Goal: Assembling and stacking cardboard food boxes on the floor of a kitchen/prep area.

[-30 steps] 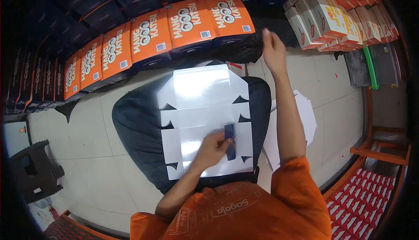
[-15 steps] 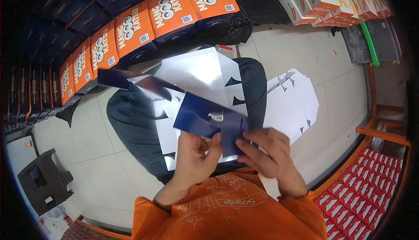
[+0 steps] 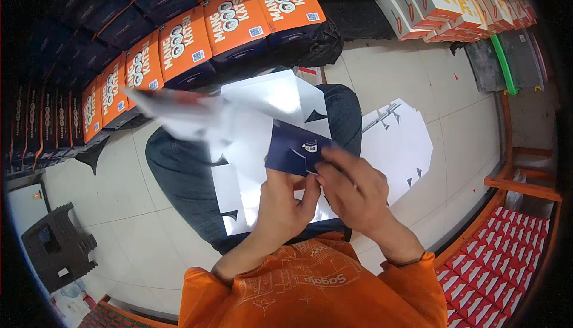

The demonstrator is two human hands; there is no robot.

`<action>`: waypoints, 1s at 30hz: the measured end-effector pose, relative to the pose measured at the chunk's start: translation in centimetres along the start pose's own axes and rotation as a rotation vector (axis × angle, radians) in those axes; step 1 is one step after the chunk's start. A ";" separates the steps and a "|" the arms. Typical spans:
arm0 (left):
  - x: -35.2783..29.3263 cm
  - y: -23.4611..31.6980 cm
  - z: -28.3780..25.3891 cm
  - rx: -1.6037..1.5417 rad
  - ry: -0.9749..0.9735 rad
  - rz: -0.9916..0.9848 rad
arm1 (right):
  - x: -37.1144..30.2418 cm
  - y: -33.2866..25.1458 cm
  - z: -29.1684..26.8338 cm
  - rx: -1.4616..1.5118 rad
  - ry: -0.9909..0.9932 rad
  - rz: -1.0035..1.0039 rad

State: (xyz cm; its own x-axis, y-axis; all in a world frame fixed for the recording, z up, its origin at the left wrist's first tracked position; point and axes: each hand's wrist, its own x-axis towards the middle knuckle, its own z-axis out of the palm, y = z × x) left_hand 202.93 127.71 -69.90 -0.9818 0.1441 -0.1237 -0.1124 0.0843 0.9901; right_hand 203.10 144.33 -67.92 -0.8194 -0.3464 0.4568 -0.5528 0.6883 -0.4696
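I make out one carton blank (image 3: 283,146), held up off the white sheet (image 3: 239,188) and partly bent. The part nearest me is a dark blue panel (image 3: 285,141), flat and glossy, printed with a small pale emblem (image 3: 310,147) and crossed by a thin curved line. It sits aslant over the white sheet's right half, its upper edge dropping toward that sheet's right edge; its right end is covered, so I can't judge the corner there. From its left, the blank seems to run on into a white part (image 3: 185,119), smeared by blur, with a dark and orange streak along its top. That part reaches out past the sheet's left edge.
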 end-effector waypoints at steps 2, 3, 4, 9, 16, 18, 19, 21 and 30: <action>0.0 0.1 -0.4 0.054 -0.110 -0.002 | -0.2 -0.3 0.4 0.094 -0.035 0.225; -0.1 0.4 -1.0 0.169 -0.197 0.138 | -0.2 -0.4 0.7 0.373 -0.083 0.487; -0.3 0.7 -1.6 0.187 -0.209 0.152 | -0.1 -0.6 0.8 0.666 -0.053 0.761; -1.8 2.6 -7.0 0.130 -0.391 0.232 | 2.7 -1.4 1.9 0.746 0.205 0.483; -3.3 0.0 -12.2 0.041 -0.172 -0.116 | 4.0 -3.2 4.0 0.501 -0.361 0.485; -3.3 -1.2 -12.2 -0.022 -0.154 -0.098 | 3.3 -3.4 4.4 0.424 -0.405 0.641; -3.2 -1.4 -12.5 -0.119 -0.191 -0.050 | 3.2 -3.2 4.2 0.458 -0.497 0.384; -2.8 -1.1 -13.1 -0.108 -0.299 0.018 | 3.9 -2.5 3.4 0.466 -0.700 0.082; -2.3 3.5 -13.2 0.293 -0.458 0.093 | 6.9 -2.8 1.0 -0.012 -0.364 -0.234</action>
State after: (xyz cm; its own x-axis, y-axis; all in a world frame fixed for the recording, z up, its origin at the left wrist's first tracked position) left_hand 202.75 114.71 -65.27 -0.8113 0.5726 -0.1178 0.0828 0.3120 0.9465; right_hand 198.83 139.35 -64.20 -0.6732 -0.6951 0.2523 -0.7303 0.5712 -0.3747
